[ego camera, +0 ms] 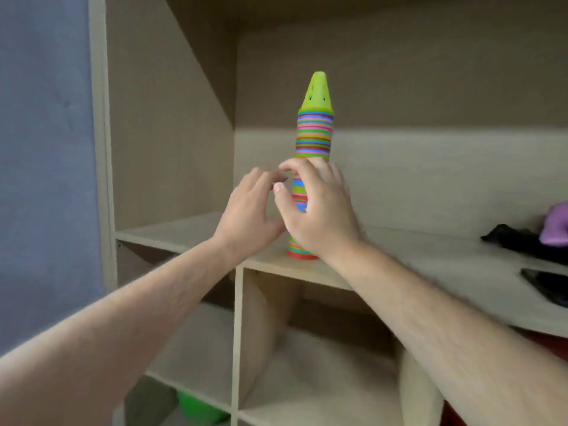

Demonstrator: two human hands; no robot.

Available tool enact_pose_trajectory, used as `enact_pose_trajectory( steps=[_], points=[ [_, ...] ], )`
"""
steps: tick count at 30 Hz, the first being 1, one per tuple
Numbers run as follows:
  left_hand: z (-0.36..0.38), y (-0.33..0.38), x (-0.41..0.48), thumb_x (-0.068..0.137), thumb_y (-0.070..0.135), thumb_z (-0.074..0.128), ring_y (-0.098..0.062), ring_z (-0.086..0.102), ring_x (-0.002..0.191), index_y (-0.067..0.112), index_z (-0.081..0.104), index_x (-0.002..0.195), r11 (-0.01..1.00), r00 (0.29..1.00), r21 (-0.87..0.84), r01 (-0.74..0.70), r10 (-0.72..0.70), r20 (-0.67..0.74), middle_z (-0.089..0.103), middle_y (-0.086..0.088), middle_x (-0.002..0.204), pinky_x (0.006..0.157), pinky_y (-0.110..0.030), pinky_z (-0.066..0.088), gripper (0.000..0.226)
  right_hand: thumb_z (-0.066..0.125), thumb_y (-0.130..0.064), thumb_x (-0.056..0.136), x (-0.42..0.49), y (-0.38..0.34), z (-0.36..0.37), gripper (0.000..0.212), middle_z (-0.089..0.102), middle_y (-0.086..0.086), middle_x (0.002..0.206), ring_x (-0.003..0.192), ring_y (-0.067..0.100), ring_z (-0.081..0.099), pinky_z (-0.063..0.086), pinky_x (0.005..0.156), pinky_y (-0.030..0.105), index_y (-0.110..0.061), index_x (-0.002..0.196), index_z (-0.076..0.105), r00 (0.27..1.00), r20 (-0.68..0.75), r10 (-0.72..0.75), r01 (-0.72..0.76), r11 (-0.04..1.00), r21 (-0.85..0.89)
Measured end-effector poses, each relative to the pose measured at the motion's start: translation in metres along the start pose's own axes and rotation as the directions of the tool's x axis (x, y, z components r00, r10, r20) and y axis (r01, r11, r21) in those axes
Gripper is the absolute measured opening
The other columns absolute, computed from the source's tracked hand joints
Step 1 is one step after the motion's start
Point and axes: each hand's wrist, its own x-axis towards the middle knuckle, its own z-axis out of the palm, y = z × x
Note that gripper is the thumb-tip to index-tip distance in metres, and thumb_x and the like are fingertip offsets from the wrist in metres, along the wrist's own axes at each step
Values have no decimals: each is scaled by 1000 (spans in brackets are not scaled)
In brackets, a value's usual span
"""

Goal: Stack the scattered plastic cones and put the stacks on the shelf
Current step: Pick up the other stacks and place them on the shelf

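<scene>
A tall stack of many-coloured plastic cones point(314, 133), topped by a lime-green cone, stands upright on the wooden shelf board point(430, 253). My right hand point(319, 210) is curled round the middle of the stack, thumb on its left side and fingers over its front, hiding that part. My left hand point(250, 216) is just left of the stack with loosely bent fingers. Its fingertips are close to my right index finger, and I see nothing held in it. The stack's red base shows below my right wrist.
A black object point(516, 238) and a purple object point(556, 226) lie on the same shelf at the right, with a dark flat item point(547, 287) nearer the front edge. Open compartments lie below, and a green thing point(196, 407) sits in the lower left one. A blue wall is at left.
</scene>
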Motion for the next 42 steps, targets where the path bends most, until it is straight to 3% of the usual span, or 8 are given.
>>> enact_pose_trajectory(
  steps=[8, 14, 21, 26, 31, 33, 36, 42],
  points=[
    [-9, -22, -253, 87, 15, 72, -28, 59, 110, 4, 62, 126, 942, 929, 67, 330, -336, 153, 62, -9, 122, 96, -49, 50, 42, 51, -33, 96, -235, -66, 52, 41, 59, -1, 126, 114, 19, 53, 46, 97, 36, -22, 135, 56, 871, 472, 138, -215, 970, 114],
    [5, -44, -450, 85, 32, 77, -38, 61, 109, -4, 60, 125, 709, 648, 214, 672, -703, 295, 60, -17, 119, 96, -52, 50, 56, 58, -34, 91, -406, -93, 100, 48, 59, 5, 123, 112, 28, 57, 47, 98, 43, -19, 136, 57, 629, 757, 176, -356, 931, 80],
    [49, -75, -588, 81, 33, 86, -30, 55, 119, 0, 55, 131, 497, 371, 343, 797, -852, 369, 54, -13, 127, 105, -40, 45, 68, 65, -48, 83, -527, -95, 138, 79, 27, 11, 156, 135, 37, 37, 39, 109, 43, -39, 153, 28, 322, 903, 282, -428, 895, -127],
    [91, -104, -646, 74, 43, 90, -27, 44, 135, -1, 41, 148, 307, 147, 357, 882, -899, 412, 43, -13, 143, 114, -36, 37, 99, 73, -46, 78, -563, -91, 176, 96, 14, 9, 162, 141, 36, 34, 39, 112, 43, -45, 154, 15, 329, 894, 304, -527, 845, -93],
    [132, -143, -687, 64, 41, 94, -29, 48, 134, 11, 35, 153, 141, -58, 381, 914, -883, 466, 51, -10, 146, 105, -39, 45, 111, 73, -28, 81, -587, -84, 203, 83, 47, -1, 139, 124, 28, 50, 45, 102, 43, -36, 151, 30, 357, 895, 267, -608, 794, 6],
    [140, -156, -706, 61, 35, 96, -29, 51, 132, 18, 36, 153, 189, -62, 419, 888, -854, 517, 57, -5, 141, 102, -39, 45, 112, 73, -28, 81, -593, -80, 207, 80, 50, -2, 136, 121, 26, 53, 47, 98, 42, -34, 150, 33, 398, 879, 263, -613, 789, 41],
    [147, -161, -734, 57, 38, 95, -26, 51, 129, 28, 45, 144, 337, 66, 442, 831, -849, 523, 62, 4, 132, 95, -37, 37, 101, 75, -27, 80, -603, -77, 205, 80, 52, 0, 137, 121, 23, 54, 47, 100, 34, -28, 150, 36, 440, 860, 261, -623, 778, 83],
    [158, -159, -744, 61, 52, 75, -18, 56, 111, 38, 48, 125, 364, 184, 342, 866, -869, 459, 50, 26, 102, 91, -37, 32, 70, 81, -21, 78, -614, -80, 203, 90, 48, 3, 141, 124, 21, 52, 42, 102, 25, -27, 151, 29, 462, 856, 231, -628, 767, 132]
  ],
)
